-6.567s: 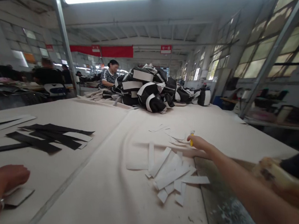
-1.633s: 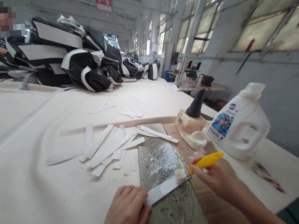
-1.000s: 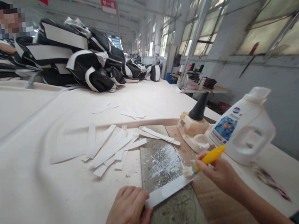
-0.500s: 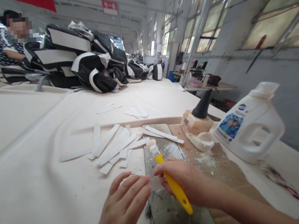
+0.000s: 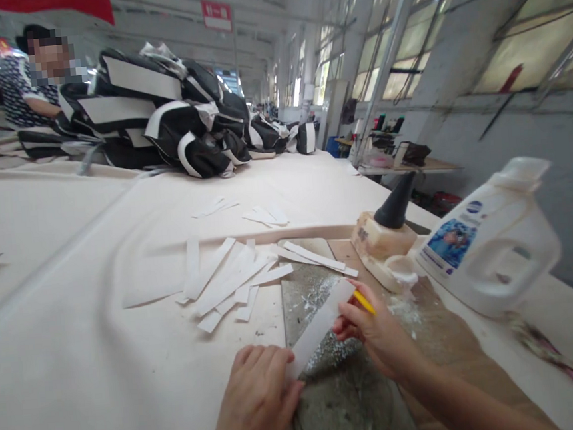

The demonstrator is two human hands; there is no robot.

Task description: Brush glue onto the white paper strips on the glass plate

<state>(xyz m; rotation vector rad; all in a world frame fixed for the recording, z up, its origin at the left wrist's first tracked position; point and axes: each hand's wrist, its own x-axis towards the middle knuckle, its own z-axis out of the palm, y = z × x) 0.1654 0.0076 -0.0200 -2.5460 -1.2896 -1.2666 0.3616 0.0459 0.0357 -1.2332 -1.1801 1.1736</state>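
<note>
A white strip (image 5: pixel 320 327) stretches slantwise between my two hands, over a grey board (image 5: pixel 353 406) spotted with white residue. My left hand (image 5: pixel 255 398) is closed, pinching the strip's near end between thumb and fingers. At the far end, my right hand (image 5: pixel 379 330) grips the strip with its fingertips and also keeps hold of a yellow-handled brush (image 5: pixel 365 301). Only a short piece of the yellow handle shows; the bristles are hidden. Several more white strips (image 5: pixel 237 283) lie in a loose heap left of the board, and a few rest across its far end.
Right of the board are a cut-open plastic container (image 5: pixel 381 237) with a black cone (image 5: pixel 396 202) and a white jug (image 5: pixel 494 243). Black-and-white sewn pieces (image 5: pixel 157 112) are piled at the back. Behind them a co-worker (image 5: pixel 19 91) stands at the left.
A white strip is now held up between both hands. My left hand has gone from open to pinching; the brush has turned in my right hand, so its bristles no longer show.
</note>
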